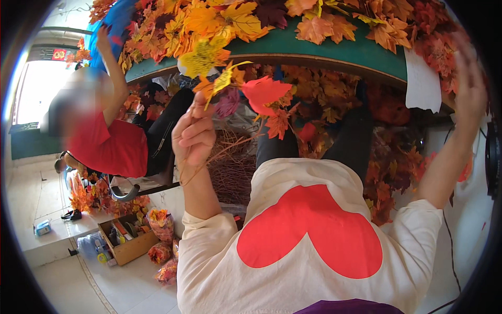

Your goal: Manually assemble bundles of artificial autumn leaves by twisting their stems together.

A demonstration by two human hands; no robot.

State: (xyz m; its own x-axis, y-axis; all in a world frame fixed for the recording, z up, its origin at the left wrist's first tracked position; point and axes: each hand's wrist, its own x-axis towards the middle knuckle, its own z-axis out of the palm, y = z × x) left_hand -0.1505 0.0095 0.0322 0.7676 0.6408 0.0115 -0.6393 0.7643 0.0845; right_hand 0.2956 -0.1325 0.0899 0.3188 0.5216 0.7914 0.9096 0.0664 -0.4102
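Observation:
My left hand (pixel 196 133) is raised in front of the table, its fingers closed on an artificial maple leaf spray (pixel 224 81). The spray carries yellow, orange and red leaves, and its thin brown stem hangs down past my wrist. At the far right my right hand (pixel 470 91) is smeared by motion. It is beside a heap of red artificial leaves (pixel 436 55) at the table's end. Whether it holds any of them I cannot tell.
Orange and yellow leaves (pixel 204 21) pile on the green table (pixel 319 49), where a white paper (pixel 423 81) hangs. Brown stems (pixel 230 170) lie bundled below. A person in red (pixel 112 146) sits at the left. A wooden box (pixel 138 250) and bagged leaves (pixel 160 225) stand on the floor.

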